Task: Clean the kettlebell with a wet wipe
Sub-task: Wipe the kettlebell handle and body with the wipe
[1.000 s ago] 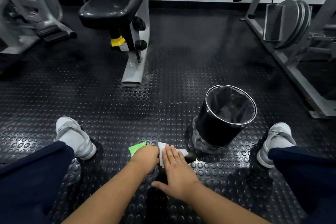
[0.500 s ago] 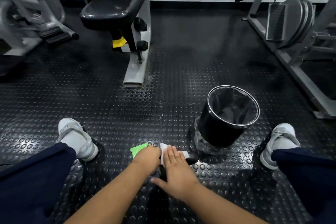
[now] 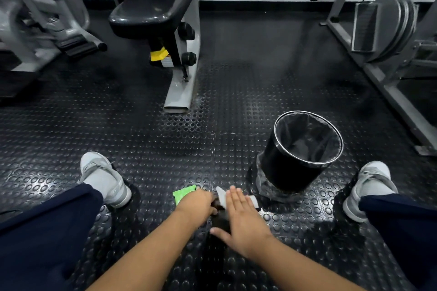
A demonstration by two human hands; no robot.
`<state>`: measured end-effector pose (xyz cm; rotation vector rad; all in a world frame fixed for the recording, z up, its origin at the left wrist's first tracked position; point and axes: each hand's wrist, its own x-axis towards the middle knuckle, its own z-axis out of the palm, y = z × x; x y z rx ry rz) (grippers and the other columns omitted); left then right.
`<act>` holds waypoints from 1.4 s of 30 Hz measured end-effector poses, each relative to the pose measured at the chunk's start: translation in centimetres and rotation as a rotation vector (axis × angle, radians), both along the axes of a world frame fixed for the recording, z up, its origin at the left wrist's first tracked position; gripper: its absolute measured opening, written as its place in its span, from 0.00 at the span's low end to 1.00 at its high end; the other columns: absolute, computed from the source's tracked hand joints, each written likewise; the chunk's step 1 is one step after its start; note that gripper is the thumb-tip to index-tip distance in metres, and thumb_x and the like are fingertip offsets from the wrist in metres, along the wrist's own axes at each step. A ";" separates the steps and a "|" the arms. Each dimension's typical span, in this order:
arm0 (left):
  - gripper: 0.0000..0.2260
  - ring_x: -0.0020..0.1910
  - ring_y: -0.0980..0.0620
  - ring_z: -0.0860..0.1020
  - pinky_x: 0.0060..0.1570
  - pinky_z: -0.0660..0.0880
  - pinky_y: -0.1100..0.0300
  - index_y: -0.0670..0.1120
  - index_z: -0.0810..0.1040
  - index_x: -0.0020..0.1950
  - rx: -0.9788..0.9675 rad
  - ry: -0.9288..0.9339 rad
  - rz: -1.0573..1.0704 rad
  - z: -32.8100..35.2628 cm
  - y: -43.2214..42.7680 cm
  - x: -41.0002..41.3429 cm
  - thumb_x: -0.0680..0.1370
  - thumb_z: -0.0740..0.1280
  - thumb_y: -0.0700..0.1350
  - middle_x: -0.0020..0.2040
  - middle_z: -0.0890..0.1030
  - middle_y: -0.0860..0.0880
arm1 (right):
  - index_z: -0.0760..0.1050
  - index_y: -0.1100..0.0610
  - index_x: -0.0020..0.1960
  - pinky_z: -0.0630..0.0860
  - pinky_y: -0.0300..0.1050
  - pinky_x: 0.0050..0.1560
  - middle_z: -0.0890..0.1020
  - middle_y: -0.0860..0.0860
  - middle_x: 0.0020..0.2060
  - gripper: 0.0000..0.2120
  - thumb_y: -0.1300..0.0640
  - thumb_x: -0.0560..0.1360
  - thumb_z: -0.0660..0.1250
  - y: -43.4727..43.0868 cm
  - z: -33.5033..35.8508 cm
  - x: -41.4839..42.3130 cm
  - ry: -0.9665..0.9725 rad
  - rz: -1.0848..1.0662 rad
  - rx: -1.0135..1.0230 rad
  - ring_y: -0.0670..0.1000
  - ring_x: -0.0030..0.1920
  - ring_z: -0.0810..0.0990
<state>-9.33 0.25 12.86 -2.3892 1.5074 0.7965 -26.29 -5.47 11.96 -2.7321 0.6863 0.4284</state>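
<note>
One kettlebell [image 3: 219,221], axis hidden: left hand [image 3: 195,203], grip closed round it; right hand [image 3: 241,217] flat on wipe [image 3: 221,194].

— Where does the kettlebell [image 3: 221,218] sit?
— Low in the frame, just right of centre. It is a dark, almost black mass, mostly covered. Only a strip shows between the left hand [image 3: 196,205], curled against its left side, and the right hand [image 3: 243,217], lying flat on top.
— And the wet wipe [image 3: 221,194]?
— White and limp, draped over the kettlebell under the right hand's straight fingers. One corner pokes out beside the fingertips, and another end shows right of them.
</note>
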 end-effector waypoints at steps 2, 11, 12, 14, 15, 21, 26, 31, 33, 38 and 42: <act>0.08 0.51 0.43 0.82 0.46 0.77 0.54 0.44 0.81 0.55 -0.038 -0.048 -0.016 -0.5 0.4 0.1 0.79 0.66 0.44 0.51 0.84 0.43 | 0.31 0.59 0.82 0.32 0.57 0.80 0.31 0.57 0.79 0.51 0.23 0.78 0.44 1.5 -0.4 0.4 -0.031 0.053 -0.001 0.57 0.80 0.29; 0.15 0.53 0.43 0.82 0.44 0.73 0.57 0.44 0.79 0.59 -0.002 0.036 0.031 -0.6 0.0 0.3 0.80 0.68 0.54 0.53 0.83 0.43 | 0.50 0.62 0.83 0.45 0.53 0.79 0.50 0.59 0.83 0.51 0.23 0.77 0.49 0.6 -2.9 -3.8 -0.124 -0.095 -0.065 0.59 0.83 0.51; 0.14 0.52 0.43 0.82 0.44 0.72 0.57 0.45 0.79 0.59 0.003 0.041 0.036 -0.6 -0.1 0.3 0.80 0.68 0.54 0.52 0.83 0.44 | 0.41 0.61 0.83 0.40 0.50 0.81 0.41 0.57 0.82 0.52 0.23 0.77 0.47 0.2 -2.5 -3.3 -0.123 -0.119 -0.056 0.58 0.83 0.42; 0.14 0.52 0.43 0.82 0.43 0.73 0.57 0.45 0.79 0.58 0.010 0.030 0.033 -0.5 -0.1 0.2 0.80 0.68 0.53 0.52 0.83 0.44 | 0.31 0.59 0.82 0.37 0.52 0.82 0.31 0.55 0.80 0.52 0.22 0.77 0.43 0.1 -1.9 -1.8 -0.071 -0.115 -0.031 0.56 0.81 0.31; 0.13 0.52 0.43 0.82 0.44 0.73 0.56 0.45 0.80 0.58 0.005 0.015 0.026 -0.4 0.0 0.2 0.80 0.68 0.52 0.52 0.84 0.44 | 0.30 0.59 0.81 0.37 0.55 0.82 0.30 0.56 0.79 0.52 0.22 0.76 0.41 0.4 -1.5 -0.8 -0.058 -0.084 -0.040 0.56 0.80 0.30; 0.08 0.53 0.43 0.82 0.48 0.77 0.53 0.43 0.80 0.56 -0.053 -0.084 -0.035 -0.5 0.7 0.0 0.79 0.65 0.43 0.52 0.84 0.43 | 0.39 0.61 0.83 0.32 0.56 0.81 0.36 0.58 0.81 0.50 0.24 0.78 0.46 2.5 -2.1 0.1 -0.094 0.088 -0.051 0.59 0.82 0.34; 0.14 0.53 0.44 0.82 0.45 0.74 0.56 0.44 0.79 0.58 -0.006 0.030 0.030 -0.2 0.2 0.1 0.81 0.67 0.53 0.53 0.83 0.44 | 0.51 0.62 0.83 0.46 0.55 0.76 0.50 0.60 0.83 0.48 0.25 0.79 0.48 0.6 -3.3 -3.8 -0.059 0.033 -0.075 0.59 0.83 0.50; 0.16 0.55 0.43 0.81 0.49 0.76 0.55 0.43 0.79 0.61 0.007 0.012 0.013 0.3 -0.1 0.0 0.80 0.68 0.53 0.55 0.83 0.43 | 0.29 0.57 0.81 0.40 0.53 0.83 0.29 0.54 0.79 0.50 0.24 0.78 0.45 -0.5 -1.0 -1.7 -0.017 -0.078 -0.011 0.54 0.81 0.30; 0.14 0.56 0.43 0.81 0.50 0.76 0.54 0.44 0.80 0.60 -0.016 -0.020 -0.001 0.4 0.1 -0.1 0.80 0.68 0.51 0.55 0.83 0.44 | 0.31 0.57 0.81 0.41 0.56 0.83 0.30 0.54 0.78 0.49 0.24 0.78 0.44 0.2 -0.4 0.0 0.010 -0.027 0.011 0.55 0.81 0.31; 0.10 0.55 0.43 0.81 0.49 0.77 0.53 0.44 0.81 0.58 -0.065 -0.086 -0.052 0.4 0.5 -0.4 0.79 0.64 0.40 0.54 0.84 0.43 | 0.33 0.57 0.82 0.38 0.57 0.82 0.31 0.53 0.79 0.47 0.25 0.79 0.44 1.4 -1.2 -0.4 -0.052 0.104 0.031 0.54 0.80 0.28; 0.14 0.56 0.43 0.81 0.50 0.76 0.53 0.43 0.80 0.60 -0.008 -0.024 -0.019 0.5 0.1 -0.1 0.81 0.67 0.50 0.56 0.83 0.43 | 0.30 0.53 0.82 0.38 0.53 0.83 0.29 0.50 0.80 0.46 0.25 0.79 0.44 -0.1 -2.2 -3.7 -0.046 0.062 0.025 0.50 0.80 0.27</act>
